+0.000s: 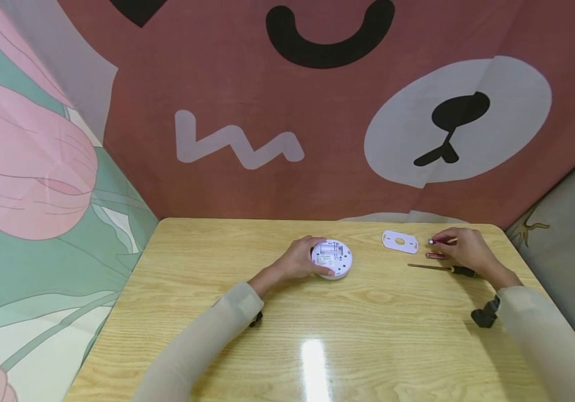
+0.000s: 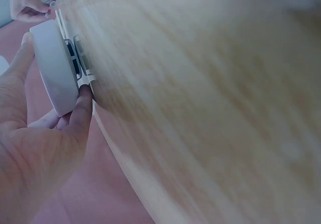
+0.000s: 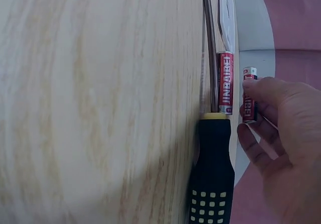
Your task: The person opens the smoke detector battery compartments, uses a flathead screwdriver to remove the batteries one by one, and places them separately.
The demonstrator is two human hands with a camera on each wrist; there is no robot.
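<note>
My left hand [image 1: 298,259] grips a round white device [image 1: 336,273] by its left side, thumb and fingers about the rim. The device's back faces up in the head view, with an open battery compartment and a printed label; in the left wrist view its smooth side [image 2: 52,68] shows. At the right of the table my right hand [image 1: 470,254] pinches a red and white battery [image 3: 250,96] between thumb and fingers, a little above the tabletop. A second red battery [image 3: 225,83], lettered JINBAIBEI, lies just below it, alongside the screwdriver shaft.
A screwdriver [image 1: 460,271] with a black and yellow handle lies nearest my right hand, its shaft pointing left. Between the hands, farther back, is a flat white mounting plate [image 1: 390,241] with a central hole. A patterned cloth wall [image 1: 317,190] rises behind the wooden table [image 1: 367,324].
</note>
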